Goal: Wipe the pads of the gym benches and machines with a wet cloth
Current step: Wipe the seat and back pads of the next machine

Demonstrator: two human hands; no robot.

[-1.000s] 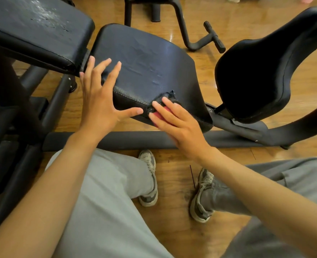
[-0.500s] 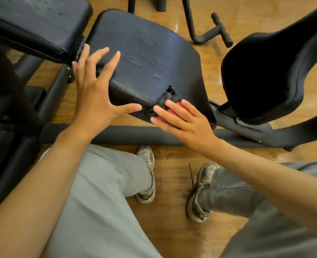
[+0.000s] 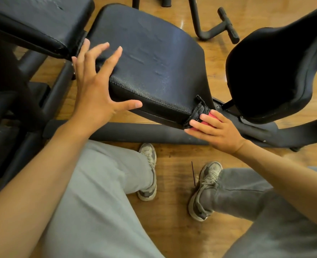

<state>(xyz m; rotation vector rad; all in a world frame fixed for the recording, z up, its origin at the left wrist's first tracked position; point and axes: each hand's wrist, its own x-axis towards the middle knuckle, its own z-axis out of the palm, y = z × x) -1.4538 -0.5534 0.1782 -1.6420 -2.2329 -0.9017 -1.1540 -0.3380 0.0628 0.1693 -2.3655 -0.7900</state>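
A black seat pad (image 3: 150, 67) fills the middle of the view, its near right corner torn (image 3: 198, 108). My right hand (image 3: 215, 129) presses a pink cloth (image 3: 205, 121) against that torn corner, fingers curled over the cloth. My left hand (image 3: 96, 88) rests spread on the pad's near left corner, thumb along the front edge and fingers on top. A second black pad (image 3: 36, 21) lies at the upper left, and a curved black pad (image 3: 273, 71) stands at the right.
A black frame bar (image 3: 135, 132) runs across the wooden floor (image 3: 172, 164) below the seat pad. Black frame tubes (image 3: 14, 127) crowd the left side. A handle bar (image 3: 226, 25) lies beyond the pad. My knees and shoes fill the lower half.
My right hand has slid the pink cloth rightward and down along the pad's front edge to the torn corner. My left hand keeps its place on the left corner.
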